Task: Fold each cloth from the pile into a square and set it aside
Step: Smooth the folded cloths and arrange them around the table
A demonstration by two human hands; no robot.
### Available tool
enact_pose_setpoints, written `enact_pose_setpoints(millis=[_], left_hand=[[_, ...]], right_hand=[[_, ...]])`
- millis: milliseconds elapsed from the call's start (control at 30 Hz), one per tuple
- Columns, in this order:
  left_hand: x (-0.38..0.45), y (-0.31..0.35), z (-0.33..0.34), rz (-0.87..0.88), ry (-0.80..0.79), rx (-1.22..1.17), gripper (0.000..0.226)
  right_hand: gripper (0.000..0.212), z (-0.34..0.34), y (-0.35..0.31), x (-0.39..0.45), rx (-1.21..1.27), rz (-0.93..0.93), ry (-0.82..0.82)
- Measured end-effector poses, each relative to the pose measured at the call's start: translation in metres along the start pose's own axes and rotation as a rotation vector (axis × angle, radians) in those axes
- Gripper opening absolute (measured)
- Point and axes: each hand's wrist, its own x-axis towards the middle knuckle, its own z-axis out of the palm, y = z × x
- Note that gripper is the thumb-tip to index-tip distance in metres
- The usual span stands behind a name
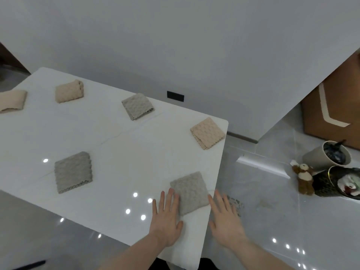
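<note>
Left hand (167, 219) fingers (171, 195) lie straight and spread, touching the folded grey cloth (190, 192) at the desk (120, 152) corner; right hand (226, 219) spread beside it. Five folded squares sit apart; no pile shows, so folding looks nearly finished

white table (116, 145) | 6 folded cloths on it, grey/beige | nearest grey cloth (190, 192) lower centre at table edge | left hand (167, 221) flat, fingertips touching it | right hand (226, 221) flat just beside, past edge | bins (327, 156) right
</note>
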Motion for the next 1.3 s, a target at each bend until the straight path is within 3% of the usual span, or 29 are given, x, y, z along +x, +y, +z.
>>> enact_pose_setpoints(millis=[100,367,500,700,800,900,1033,1133,1300], left_hand=[[0.003,0.027,0.003,-0.045,-0.063,-0.054,0.088],[0.044,0.036,0.016,-0.057,-0.052,-0.061,0.09],[0.06,0.02,0.027,-0.106,-0.082,-0.058,0.096],[0.079,0.017,0.008,-0.063,-0.09,0.07,0.087],[0.08,0.018,-0.002,-0.049,-0.15,0.02,0.099],[0.064,0.022,-0.006,-0.02,-0.084,-0.098,0.113],[0.038,0.021,0.005,-0.126,0.064,-0.267,0.096],[0.037,0.011,0.014,-0.225,0.053,-0.265,0.083],[0.062,-0.001,0.005,-0.114,-0.009,-0.139,0.077]], right_hand=[[0.08,0.004,0.017,0.016,0.02,-0.084,-0.033],[0.081,0.014,0.022,0.061,-0.02,-0.205,-0.04],[0.082,0.019,0.018,0.076,0.004,-0.217,-0.044],[0.085,0.011,0.016,0.099,0.087,-0.143,-0.015],[0.089,0.007,0.02,0.101,0.07,-0.177,-0.022],[0.094,0.006,0.026,0.091,0.061,-0.254,-0.013],[0.081,0.002,0.029,0.086,0.13,-0.329,0.051],[0.072,0.0,0.024,0.097,0.164,-0.318,0.099],[0.08,0.008,0.011,0.106,0.279,-0.223,0.06]])
